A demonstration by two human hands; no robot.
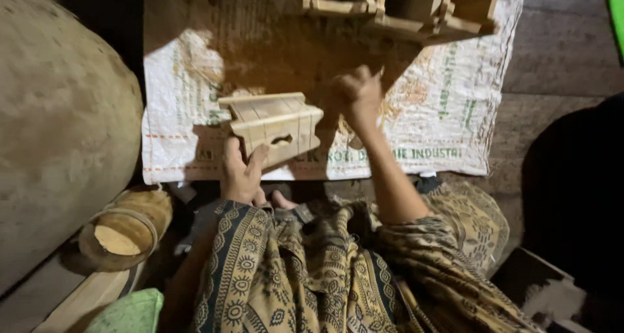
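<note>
My left hand [242, 172] grips a small pale wooden box-like piece [276, 126] by its near lower edge and holds it above a white woven sack [442, 112] spread on the floor. The piece has slats on top and a small cut-out in its side. My right hand [357, 93] is raised just right of the piece with the fingers closed; whether something small is pinched in it is too blurred to tell. Sawdust covers the sack under both hands. My patterned garment [312, 274] fills the lower middle.
More wooden frames [403, 11] stand at the top edge of the sack. A large rounded brown mass [58, 131] fills the left side, with a short log end [123, 232] below it. A dark shape [575, 196] sits at the right on the stone floor.
</note>
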